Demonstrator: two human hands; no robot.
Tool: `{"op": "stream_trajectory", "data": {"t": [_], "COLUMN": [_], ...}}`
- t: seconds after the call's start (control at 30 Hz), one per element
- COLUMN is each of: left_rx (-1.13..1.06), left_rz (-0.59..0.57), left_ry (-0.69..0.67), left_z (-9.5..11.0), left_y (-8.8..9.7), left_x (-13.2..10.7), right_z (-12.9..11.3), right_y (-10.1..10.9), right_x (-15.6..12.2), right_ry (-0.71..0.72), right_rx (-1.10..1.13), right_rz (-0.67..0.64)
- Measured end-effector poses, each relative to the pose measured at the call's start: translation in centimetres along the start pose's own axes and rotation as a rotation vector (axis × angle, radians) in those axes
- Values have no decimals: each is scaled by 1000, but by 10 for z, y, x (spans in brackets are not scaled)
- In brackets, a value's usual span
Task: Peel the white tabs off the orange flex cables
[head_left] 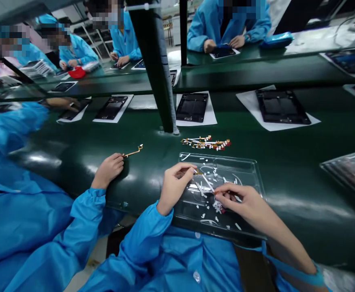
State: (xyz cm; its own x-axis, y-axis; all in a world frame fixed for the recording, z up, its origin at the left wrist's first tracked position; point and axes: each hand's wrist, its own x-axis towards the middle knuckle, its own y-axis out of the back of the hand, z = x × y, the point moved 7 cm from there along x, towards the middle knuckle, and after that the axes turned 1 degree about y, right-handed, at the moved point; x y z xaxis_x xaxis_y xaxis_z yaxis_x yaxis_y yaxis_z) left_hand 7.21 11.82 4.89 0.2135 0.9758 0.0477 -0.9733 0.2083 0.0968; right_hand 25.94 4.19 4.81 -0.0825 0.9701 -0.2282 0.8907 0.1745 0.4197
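Note:
My left hand [174, 188] hovers over a clear plastic tray [244, 178] and pinches a small gold flex strip [197, 171] between finger and thumb. My right hand [241, 201] reaches in from the lower right, its fingertips closed on a thin white strip [208, 183] above the tray. Under those fingers lies a small red-and-white piece [222, 209]. Many white scraps [217, 207] are scattered in the tray. A bundle of gold flex cables with red and white ends [206, 142] lies just beyond the tray.
A co-worker's hand [109, 170] in a blue sleeve holds a gold flex cable [133, 152] on the green bench [299, 207] to my left. Black tablet housings [192, 107] lie on white paper sheets ahead. A black post [155, 61] rises beyond the bench, and a stack of trays [350, 174] sits right.

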Motion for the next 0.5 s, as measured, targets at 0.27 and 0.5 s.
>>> {"op": "stream_trajectory", "data": {"t": [0.27, 0.5], "left_rx": [493, 720], "left_rz": [-39, 6], "left_ry": [-535, -595], "left_z": [40, 35], "left_y": [-22, -29], "left_x": [-43, -48], "right_z": [-5, -12], "right_y": [4, -5], "right_x": [1, -4], "right_ry": [103, 182], "right_rx": [-19, -106], "right_rz": [104, 151]}}
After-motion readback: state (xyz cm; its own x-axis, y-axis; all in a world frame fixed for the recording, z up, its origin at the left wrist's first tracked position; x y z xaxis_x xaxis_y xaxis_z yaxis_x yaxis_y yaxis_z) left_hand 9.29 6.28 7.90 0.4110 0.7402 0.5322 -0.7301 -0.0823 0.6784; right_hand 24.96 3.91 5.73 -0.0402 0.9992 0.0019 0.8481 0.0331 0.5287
